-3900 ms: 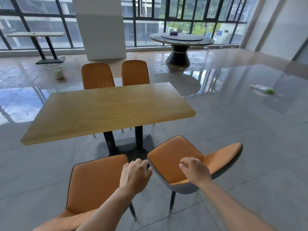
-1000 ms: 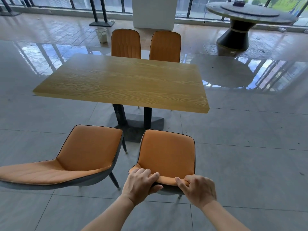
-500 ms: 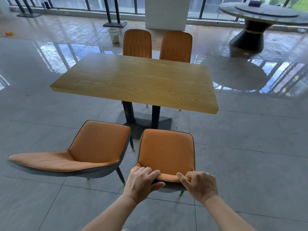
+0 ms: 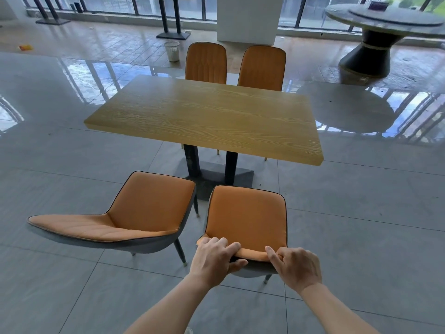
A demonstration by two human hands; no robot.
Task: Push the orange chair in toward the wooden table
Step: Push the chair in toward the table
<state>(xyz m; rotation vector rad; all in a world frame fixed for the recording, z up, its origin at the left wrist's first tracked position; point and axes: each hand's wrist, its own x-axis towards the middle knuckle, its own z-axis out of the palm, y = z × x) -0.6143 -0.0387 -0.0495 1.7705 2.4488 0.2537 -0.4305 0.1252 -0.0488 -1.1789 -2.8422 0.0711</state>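
A person's left hand [image 4: 214, 257] and right hand [image 4: 295, 266] both gripped the top of the chair [image 4: 248, 215] backrest, fingers curled over its edge (the left thumb tucked underneath). The chair stood on the floor [image 4: 361, 213] just short of the table [image 4: 204, 116], at its near edge and facing it. A second chair [image 4: 144, 208] stood just left, turned sideways. Two far chairs [image 4: 206, 62] stood at the opposite edge.

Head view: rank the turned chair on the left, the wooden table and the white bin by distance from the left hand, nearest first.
1. The turned chair, just to the left of the left hand.
2. The wooden table, straight ahead, beyond both near chairs.
3. The white bin, far back on the floor, past the table's far side.
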